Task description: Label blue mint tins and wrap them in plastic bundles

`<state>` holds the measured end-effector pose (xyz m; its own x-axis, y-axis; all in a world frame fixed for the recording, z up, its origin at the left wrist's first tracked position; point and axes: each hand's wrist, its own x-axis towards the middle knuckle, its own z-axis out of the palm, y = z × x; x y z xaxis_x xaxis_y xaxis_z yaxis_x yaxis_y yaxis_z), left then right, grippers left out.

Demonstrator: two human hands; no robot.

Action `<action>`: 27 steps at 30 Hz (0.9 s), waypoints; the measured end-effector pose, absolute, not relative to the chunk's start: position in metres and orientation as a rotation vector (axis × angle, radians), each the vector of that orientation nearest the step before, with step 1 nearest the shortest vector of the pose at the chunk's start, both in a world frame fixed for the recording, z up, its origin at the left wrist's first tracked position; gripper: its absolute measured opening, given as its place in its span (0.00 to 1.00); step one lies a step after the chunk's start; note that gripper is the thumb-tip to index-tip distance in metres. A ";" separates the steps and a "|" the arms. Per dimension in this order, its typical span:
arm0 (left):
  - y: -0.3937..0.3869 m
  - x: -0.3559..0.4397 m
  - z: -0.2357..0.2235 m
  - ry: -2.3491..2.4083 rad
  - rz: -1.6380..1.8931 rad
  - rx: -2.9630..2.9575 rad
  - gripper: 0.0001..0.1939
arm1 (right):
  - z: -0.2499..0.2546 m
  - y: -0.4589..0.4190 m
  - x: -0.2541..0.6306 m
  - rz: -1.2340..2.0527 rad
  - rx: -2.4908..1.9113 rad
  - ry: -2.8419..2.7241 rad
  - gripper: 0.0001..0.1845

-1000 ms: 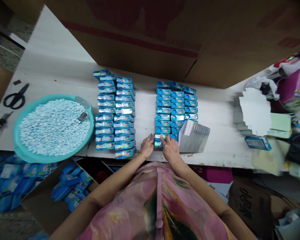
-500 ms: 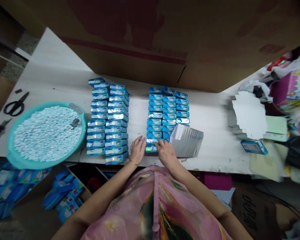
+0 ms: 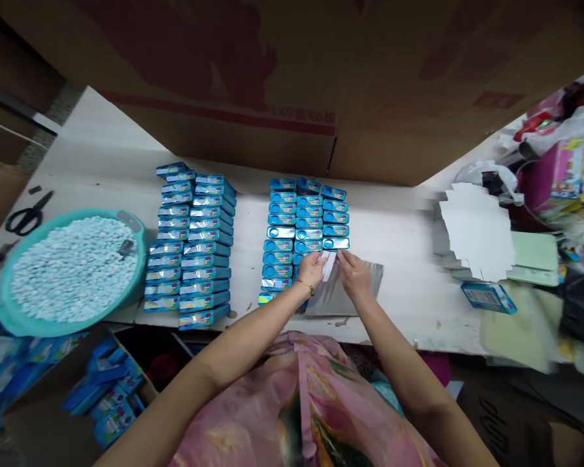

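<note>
My left hand, its fingers closed together, holds the near side of a white strip on a silvery-grey sheet. Across from it, the fingertips of my right hand are pinched near the strip's top right end; what lies between them is too small to make out. The sheet lies at the table's front edge, partly under both hands. Just beyond are small blue boxes in three columns, each with a rounded top marking. My left forearm hides the nearest boxes.
Taller stacks of blue packs stand to the left. Further left are a turquoise basin of pale tablets and black scissors. A large cardboard box borders the back. White cut card and a blue box lie right.
Both hands have moved right, from the front of the small blue boxes to the white strip on the grey sheet. The camera view has shifted slightly right.
</note>
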<state>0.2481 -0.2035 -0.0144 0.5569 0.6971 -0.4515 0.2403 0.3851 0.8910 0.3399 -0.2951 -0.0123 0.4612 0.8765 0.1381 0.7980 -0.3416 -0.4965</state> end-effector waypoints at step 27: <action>-0.193 0.230 -0.017 0.982 0.489 1.103 0.12 | 0.076 -0.310 0.310 0.234 -2.164 -1.302 0.09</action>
